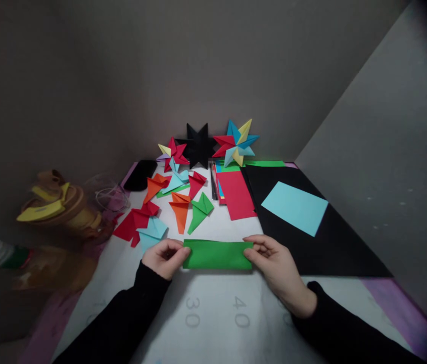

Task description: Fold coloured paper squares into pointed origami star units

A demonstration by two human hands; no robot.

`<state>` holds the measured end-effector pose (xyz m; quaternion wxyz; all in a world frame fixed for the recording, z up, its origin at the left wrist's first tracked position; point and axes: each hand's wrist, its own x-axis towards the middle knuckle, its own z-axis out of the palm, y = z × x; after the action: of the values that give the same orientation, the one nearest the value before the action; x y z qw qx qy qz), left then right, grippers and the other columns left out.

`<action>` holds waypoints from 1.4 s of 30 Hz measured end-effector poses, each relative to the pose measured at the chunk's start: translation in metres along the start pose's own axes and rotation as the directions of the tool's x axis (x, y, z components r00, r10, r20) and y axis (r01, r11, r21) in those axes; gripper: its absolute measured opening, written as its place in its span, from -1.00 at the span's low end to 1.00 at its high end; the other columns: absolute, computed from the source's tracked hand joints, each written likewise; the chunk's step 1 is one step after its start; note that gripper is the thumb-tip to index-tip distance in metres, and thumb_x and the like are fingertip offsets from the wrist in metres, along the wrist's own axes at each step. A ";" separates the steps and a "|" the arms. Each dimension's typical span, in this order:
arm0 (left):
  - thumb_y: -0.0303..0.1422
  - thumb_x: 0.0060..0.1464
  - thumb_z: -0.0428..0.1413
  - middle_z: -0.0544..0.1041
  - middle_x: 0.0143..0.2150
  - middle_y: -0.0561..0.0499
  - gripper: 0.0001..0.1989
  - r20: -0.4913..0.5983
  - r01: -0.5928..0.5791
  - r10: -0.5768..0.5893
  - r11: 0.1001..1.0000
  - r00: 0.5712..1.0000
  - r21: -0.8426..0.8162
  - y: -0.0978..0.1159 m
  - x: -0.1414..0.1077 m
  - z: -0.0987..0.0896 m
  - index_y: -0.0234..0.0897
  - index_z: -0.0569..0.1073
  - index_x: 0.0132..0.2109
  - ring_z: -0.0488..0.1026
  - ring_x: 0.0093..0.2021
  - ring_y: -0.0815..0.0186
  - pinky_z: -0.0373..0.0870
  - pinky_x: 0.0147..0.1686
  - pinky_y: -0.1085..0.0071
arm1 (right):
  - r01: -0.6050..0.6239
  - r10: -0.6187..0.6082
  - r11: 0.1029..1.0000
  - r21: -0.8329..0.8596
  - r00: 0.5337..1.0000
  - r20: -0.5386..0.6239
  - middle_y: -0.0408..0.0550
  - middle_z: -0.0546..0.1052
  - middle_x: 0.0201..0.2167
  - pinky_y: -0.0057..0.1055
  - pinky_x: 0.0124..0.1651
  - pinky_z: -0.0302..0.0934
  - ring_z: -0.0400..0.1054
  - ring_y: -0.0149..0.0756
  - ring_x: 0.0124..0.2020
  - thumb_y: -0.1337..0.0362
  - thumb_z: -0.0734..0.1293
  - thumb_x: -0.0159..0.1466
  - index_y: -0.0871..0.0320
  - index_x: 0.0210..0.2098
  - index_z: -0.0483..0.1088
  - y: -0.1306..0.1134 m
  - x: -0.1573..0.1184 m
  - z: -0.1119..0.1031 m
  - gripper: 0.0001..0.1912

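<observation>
A green sheet of paper (217,255), folded lengthwise into a long strip, is stretched between my hands above the white mat. My left hand (165,257) pinches its left end between thumb and fingers. At the right end, my right hand (274,263) pinches it in the same way. Just beyond the strip lie folded paper pieces: a green one (200,212), an orange one (180,210) and a light blue one (152,232), the last close to my left hand. More red, orange and blue pieces lie behind them.
Finished paper stars, one black (197,145) and one multicoloured (236,143), lean at the back wall. Red paper (237,194) lies mid-table; a light blue sheet (294,207) rests on black card (334,253). A dark phone-like object (140,175) and blurred brown pot (61,202) are left.
</observation>
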<state>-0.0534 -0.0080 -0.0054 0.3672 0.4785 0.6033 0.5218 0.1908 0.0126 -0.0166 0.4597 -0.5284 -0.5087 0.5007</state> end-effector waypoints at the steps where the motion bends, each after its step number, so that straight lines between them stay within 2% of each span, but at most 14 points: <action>1: -0.34 -0.21 0.21 0.51 -0.53 0.05 -0.85 -0.015 -0.011 0.011 1.000 1.000 0.001 0.001 -0.001 0.000 -0.29 0.41 -0.56 0.36 -0.56 0.43 0.31 -0.56 0.53 | -0.006 0.006 1.000 0.005 1.000 0.003 -0.17 0.35 -0.61 -0.45 -0.51 0.14 0.22 -0.40 -0.56 0.21 0.42 0.01 0.16 -0.33 0.46 0.000 0.000 0.000 -0.76; 8: -0.38 -0.22 0.20 0.48 -0.55 0.06 -0.79 -0.063 -0.069 0.067 0.997 0.996 -0.018 0.008 -0.005 0.002 -0.28 0.32 -0.63 0.39 -0.54 0.41 0.32 -0.55 0.52 | -0.015 0.014 1.000 0.024 1.000 0.021 -0.18 0.35 -0.61 -0.46 -0.51 0.14 0.23 -0.41 -0.57 0.20 0.42 0.00 0.17 -0.32 0.46 0.000 -0.001 0.002 -0.74; 14: -0.35 -0.20 0.20 0.43 -0.56 0.08 -0.74 -0.026 -0.041 0.040 0.997 0.999 -0.060 0.007 -0.007 0.003 -0.27 0.24 -0.61 0.33 -0.58 0.45 0.27 -0.60 0.53 | -0.009 0.008 1.000 0.025 1.000 0.027 -0.18 0.34 -0.60 -0.45 -0.52 0.15 0.22 -0.42 -0.58 0.19 0.42 0.01 0.17 -0.31 0.46 0.001 -0.001 0.001 -0.74; 17: -0.34 -0.20 0.20 0.40 -0.57 0.11 -0.74 -0.004 -0.018 0.017 0.994 1.000 -0.109 0.005 -0.007 0.004 -0.26 0.22 -0.55 0.27 -0.63 0.49 0.21 -0.64 0.56 | -0.010 0.010 1.000 0.020 1.000 0.014 -0.17 0.35 -0.60 -0.45 -0.52 0.15 0.23 -0.40 -0.58 0.18 0.42 0.01 0.16 -0.32 0.46 0.001 -0.001 0.001 -0.74; 20: -0.35 -0.18 0.20 0.37 -0.60 0.16 -0.78 0.006 -0.015 0.016 0.990 1.000 -0.139 0.003 -0.007 0.005 -0.26 0.31 -0.36 0.22 -0.66 0.52 0.16 -0.66 0.58 | -0.007 0.007 1.000 0.014 1.000 0.003 -0.17 0.35 -0.60 -0.45 -0.53 0.16 0.23 -0.40 -0.57 0.17 0.43 0.00 0.17 -0.33 0.46 0.001 0.000 0.002 -0.73; 23: -0.36 -0.16 0.19 0.37 -0.57 0.13 -0.76 0.005 -0.082 0.083 0.993 0.997 -0.090 0.001 -0.008 0.005 -0.30 0.45 -0.26 0.24 -0.63 0.50 0.18 -0.64 0.56 | -0.007 0.007 1.000 0.017 1.000 0.009 -0.17 0.35 -0.60 -0.45 -0.52 0.15 0.22 -0.40 -0.57 0.16 0.43 0.00 0.17 -0.32 0.46 0.002 -0.001 0.001 -0.72; 28: -0.36 -0.17 0.20 0.40 -0.56 0.08 -0.82 -0.005 -0.147 0.147 0.989 0.989 0.011 -0.002 -0.008 0.002 -0.29 0.55 -0.32 0.25 -0.60 0.47 0.21 -0.62 0.54 | -0.007 0.006 1.000 0.031 1.000 0.026 -0.17 0.34 -0.60 -0.45 -0.52 0.15 0.22 -0.41 -0.57 0.18 0.42 0.02 0.16 -0.30 0.45 0.003 -0.001 0.000 -0.73; 34: -0.31 -0.15 0.19 0.43 -0.56 0.05 -0.79 0.027 -0.125 0.124 0.991 0.992 0.037 -0.005 -0.007 0.001 -0.30 0.54 -0.30 0.26 -0.62 0.46 0.22 -0.65 0.54 | -0.006 0.006 1.000 0.024 1.000 0.011 -0.18 0.33 -0.61 -0.46 -0.54 0.14 0.21 -0.41 -0.59 0.16 0.42 0.01 0.17 -0.32 0.45 0.001 0.000 0.001 -0.72; 42: -0.34 -0.15 0.19 0.51 -0.51 0.01 -0.84 0.009 -0.122 0.122 0.991 0.993 0.061 -0.002 -0.006 0.000 -0.30 0.55 -0.35 0.35 -0.57 0.42 0.30 -0.59 0.53 | -0.018 0.017 0.999 0.048 1.000 0.015 -0.18 0.34 -0.59 -0.46 -0.51 0.13 0.21 -0.41 -0.56 0.18 0.43 0.00 0.16 -0.31 0.45 0.004 0.000 0.001 -0.73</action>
<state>-0.0523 -0.0137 -0.0080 0.3214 0.5267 0.5876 0.5234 0.1905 0.0126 -0.0209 0.4642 -0.5181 -0.4951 0.5206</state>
